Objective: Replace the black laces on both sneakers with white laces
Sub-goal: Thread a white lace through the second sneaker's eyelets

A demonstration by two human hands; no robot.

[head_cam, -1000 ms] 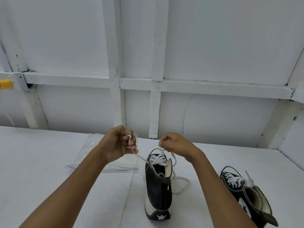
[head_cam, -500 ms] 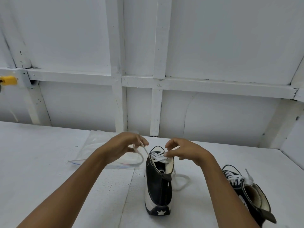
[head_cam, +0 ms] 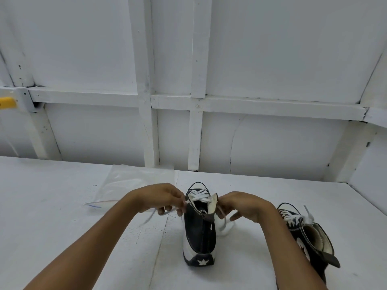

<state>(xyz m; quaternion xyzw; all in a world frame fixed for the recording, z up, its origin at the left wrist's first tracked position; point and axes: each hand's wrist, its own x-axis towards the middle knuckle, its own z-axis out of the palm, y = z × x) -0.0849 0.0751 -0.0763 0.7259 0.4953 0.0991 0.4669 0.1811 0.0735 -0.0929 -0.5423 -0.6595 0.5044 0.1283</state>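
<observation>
Two black high-top sneakers stand on a white table, both with heels toward the camera. The middle sneaker is upright between the forearms, with a white star on its heel patch and its pale tongue leaning to the right. A white lace crosses its upper eyelets. The left hand is curled at the left side of the collar, with its fingertips pinching the lace where it leaves the shoe. A loose length trails from that hand down and to the left across the table. The right hand is curled just beside the tongue and pinches the other run of the same lace, which drops into a slack loop on the table to the shoe's right. The second sneaker sits near the right forearm, tipped open toward the camera. It is already threaded in white, with one lace tip sticking up. A clear plastic bag lies flat behind the left hand. A white panelled wall rises behind the table, and a yellow object shows at its far left edge.
</observation>
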